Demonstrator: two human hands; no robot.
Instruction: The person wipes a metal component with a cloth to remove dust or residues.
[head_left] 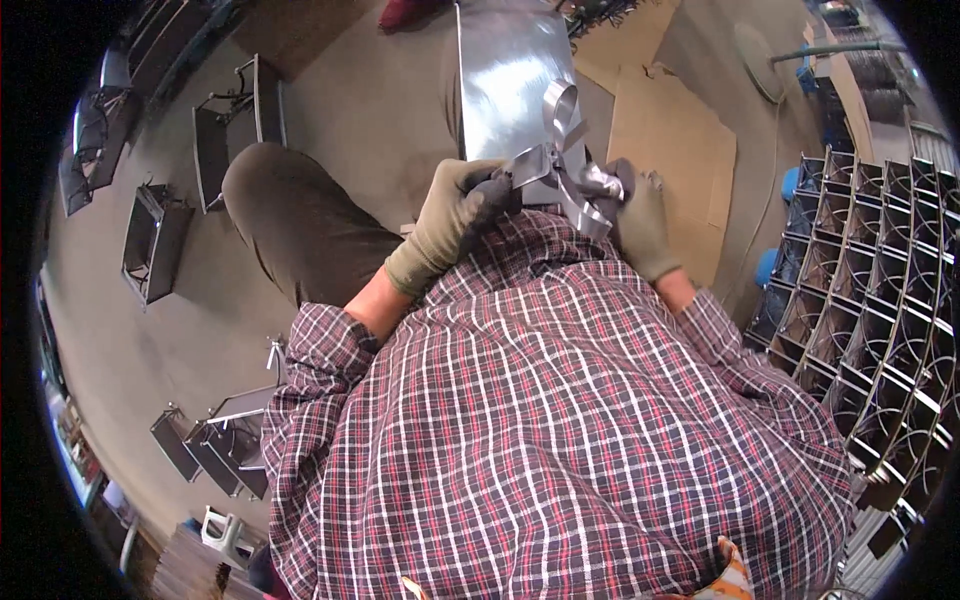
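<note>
My left hand [440, 225], in a grey-green work glove with dark fingers, is closed on a small flat dark-grey metal plate [530, 165]. Joined to or lying against the plate are shiny metal strips [562, 105] bent into curls. On the other side, my gloved right hand [643, 225] is closed around a shiny silver part [603, 184] beside those strips; its exact shape is hard to make out. Both hands are close together in front of my checked shirt. Just beyond them a bright sheet-metal panel [510, 75] stretches away from me.
Flattened cardboard [680, 150] lies on the floor at the far right. Racks of stacked dark metal frames [860, 270] fill the right side. Several dark frames, among them one box-like frame [155, 245], stand on the floor at left. A white plastic stool [225, 535] is at lower left.
</note>
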